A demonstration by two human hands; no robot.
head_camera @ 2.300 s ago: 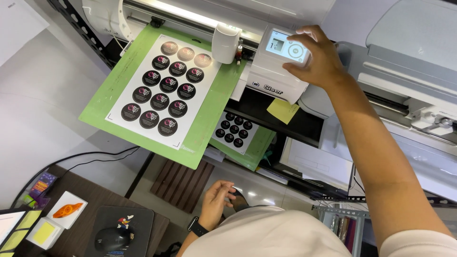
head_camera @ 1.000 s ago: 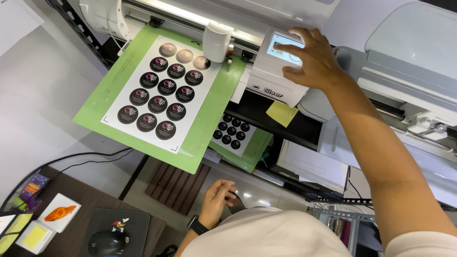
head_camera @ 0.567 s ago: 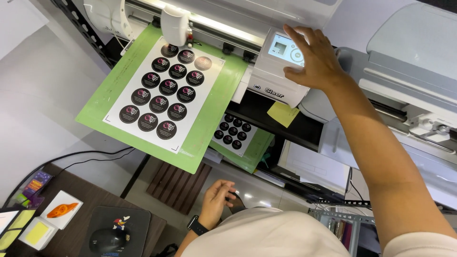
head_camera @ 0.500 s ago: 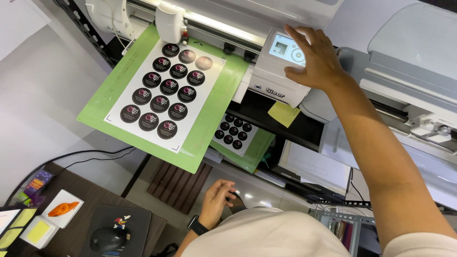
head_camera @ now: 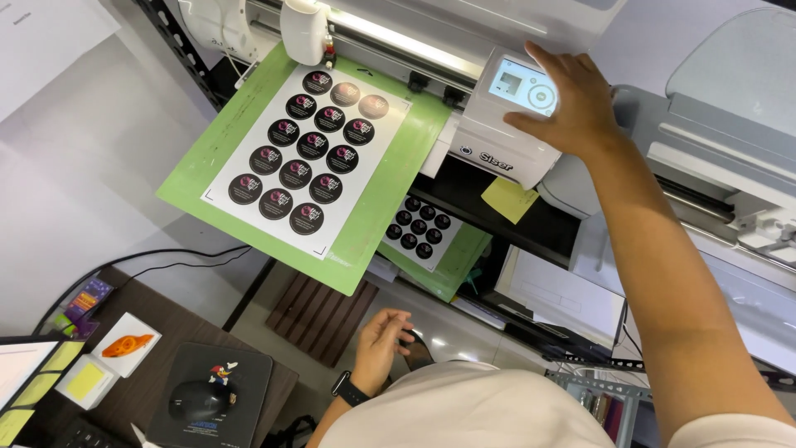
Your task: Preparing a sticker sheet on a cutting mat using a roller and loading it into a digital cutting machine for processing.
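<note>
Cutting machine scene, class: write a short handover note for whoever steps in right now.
Right hand: open, flat on the cutting machine's control panel.
Left hand: loose near the lap, holding nothing I can make out.
Green cutting mat with the sticker sheet sits fed into the machine; cutter head is at the sheet's top left.
Done: mat loaded.
Left: unloading; whether cutting is finished cannot be told.

mouse [head_camera: 192, 401]: on a dark pad, at 7 o'clock
yellow sticky note [head_camera: 509, 199]: on the shelf edge, near centre
wooden slat mat [head_camera: 319, 305]: floor, at 6 o'clock
</note>
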